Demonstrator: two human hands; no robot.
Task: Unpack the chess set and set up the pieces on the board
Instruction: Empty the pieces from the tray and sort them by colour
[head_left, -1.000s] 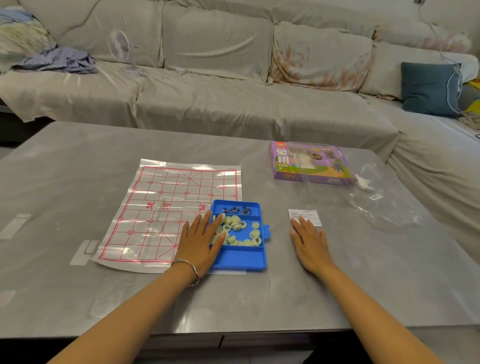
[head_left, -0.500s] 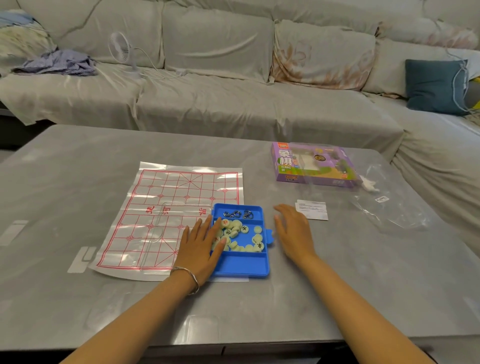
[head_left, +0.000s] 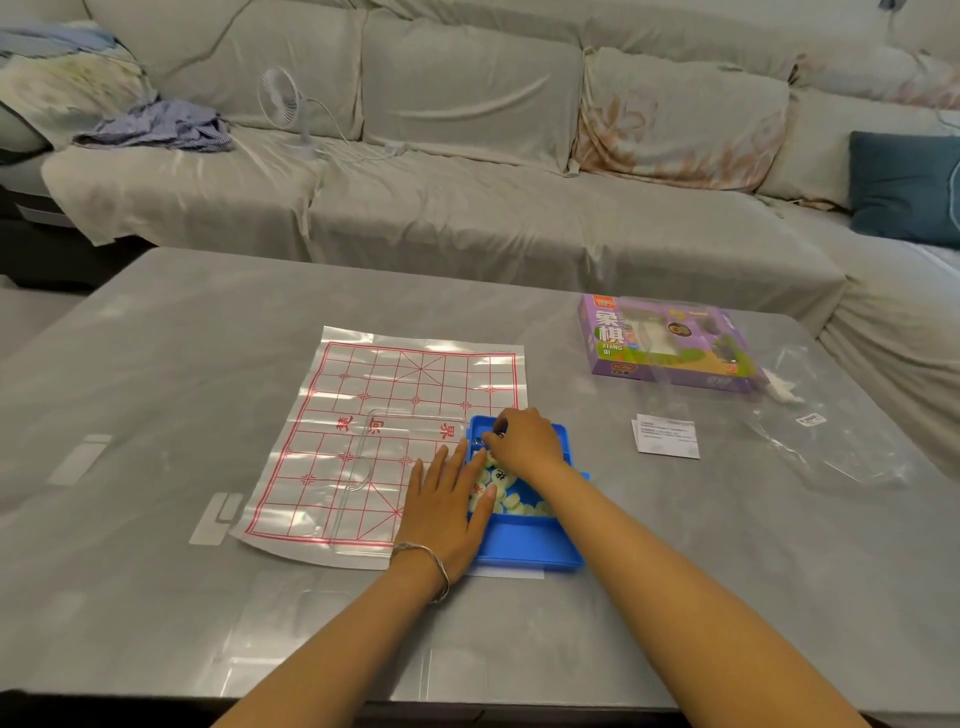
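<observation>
Xiangqi board sheet: glossy whitish, red grid, red characters. Tray: bright blue. Pieces: pale cream, black or red characters. Box: purple, green-yellow picture. Desk: mottled grey. Cushion: teal.

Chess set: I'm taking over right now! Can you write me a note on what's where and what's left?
Left hand: flat, fingers over the left edge of the blue tray, on the pieces.
Right hand: curled into the tray's far compartment; grip hidden.
Pieces: in the tray, none on the board.
Done: board spread out, tray out of the purple box.
Left: place every piece.
</observation>
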